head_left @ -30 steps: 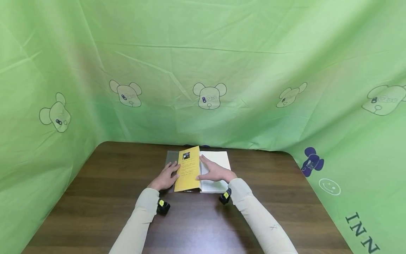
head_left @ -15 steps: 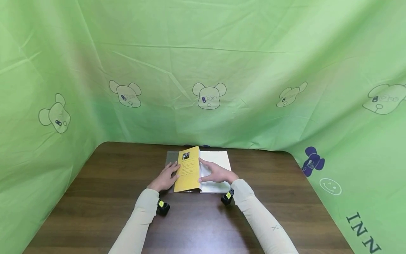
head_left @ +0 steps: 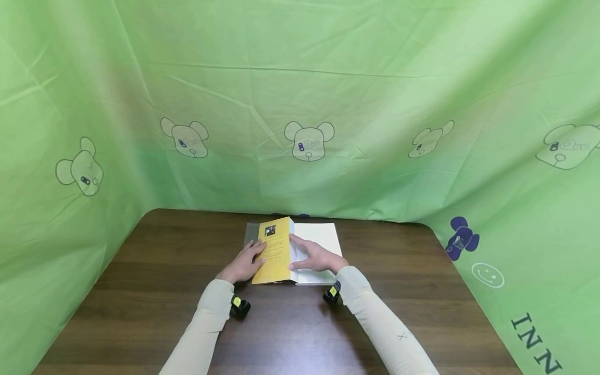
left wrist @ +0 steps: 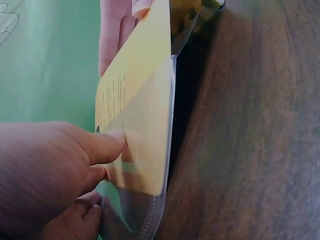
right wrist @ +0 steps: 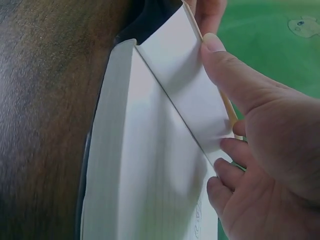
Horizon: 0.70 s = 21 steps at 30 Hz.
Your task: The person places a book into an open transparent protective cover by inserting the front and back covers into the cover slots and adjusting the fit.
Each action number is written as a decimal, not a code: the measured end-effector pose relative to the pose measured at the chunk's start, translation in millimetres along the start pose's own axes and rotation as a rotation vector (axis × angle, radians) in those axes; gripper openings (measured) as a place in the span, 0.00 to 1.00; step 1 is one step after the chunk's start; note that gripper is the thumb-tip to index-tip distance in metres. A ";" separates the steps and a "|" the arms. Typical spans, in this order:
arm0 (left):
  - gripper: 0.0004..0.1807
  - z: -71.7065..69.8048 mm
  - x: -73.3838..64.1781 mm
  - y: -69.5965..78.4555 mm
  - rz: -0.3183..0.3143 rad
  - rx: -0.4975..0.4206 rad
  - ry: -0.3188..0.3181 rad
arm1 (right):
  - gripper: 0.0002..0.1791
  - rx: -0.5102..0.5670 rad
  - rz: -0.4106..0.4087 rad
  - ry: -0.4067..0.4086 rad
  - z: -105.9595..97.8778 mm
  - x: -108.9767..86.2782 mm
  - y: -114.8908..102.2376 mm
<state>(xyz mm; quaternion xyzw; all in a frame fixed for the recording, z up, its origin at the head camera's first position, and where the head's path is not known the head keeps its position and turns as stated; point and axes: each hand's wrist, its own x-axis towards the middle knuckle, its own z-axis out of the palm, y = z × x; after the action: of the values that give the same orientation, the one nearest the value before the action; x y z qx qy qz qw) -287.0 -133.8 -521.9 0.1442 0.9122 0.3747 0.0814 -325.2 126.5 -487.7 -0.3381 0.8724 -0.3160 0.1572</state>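
An open book (head_left: 321, 234) lies near the table's back edge, its white page facing up on the right. A printed yellow cover flap (head_left: 274, 250) slants up from its middle and leans left. Clear plastic (left wrist: 135, 210) overlaps the flap's outer part. My left hand (head_left: 241, 263) rests against the flap and plastic at the left, thumb and fingertips spread apart. My right hand (head_left: 319, 256) holds the flap's raised right edge between thumb and fingers. In the right wrist view the flap's white inner side (right wrist: 175, 55) faces the thick page block (right wrist: 150, 165).
A dark wooden table (head_left: 154, 291) carries the book. Green cloth (head_left: 244, 104) printed with bear heads hangs behind and along both sides. A black wrist camera (head_left: 241, 307) sits under the left wrist, and another (head_left: 332, 294) under the right.
The yellow flap has shifted slightly left, showing more white along its right edge. My right hand first moved a little right, then left along with it. My left hand stays nearly still.
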 end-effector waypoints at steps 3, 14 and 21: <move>0.29 1.2 -0.2 -0.4 0.005 -0.009 0.009 | 0.53 -0.036 -0.007 0.008 2.6 1.7 -1.1; 0.29 4.8 -0.2 5.3 0.074 -0.021 0.038 | 0.54 -0.086 -0.014 -0.001 8.1 8.0 -7.7; 0.29 6.7 0.6 7.8 0.083 -0.014 0.020 | 0.53 -0.130 0.000 -0.018 11.2 11.6 -9.9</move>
<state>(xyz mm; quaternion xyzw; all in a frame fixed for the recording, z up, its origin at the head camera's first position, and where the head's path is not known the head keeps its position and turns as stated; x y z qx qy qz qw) -284.3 -123.9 -521.2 0.1777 0.9036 0.3856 0.0576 -323.3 107.8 -490.3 -0.3505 0.8896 -0.2557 0.1426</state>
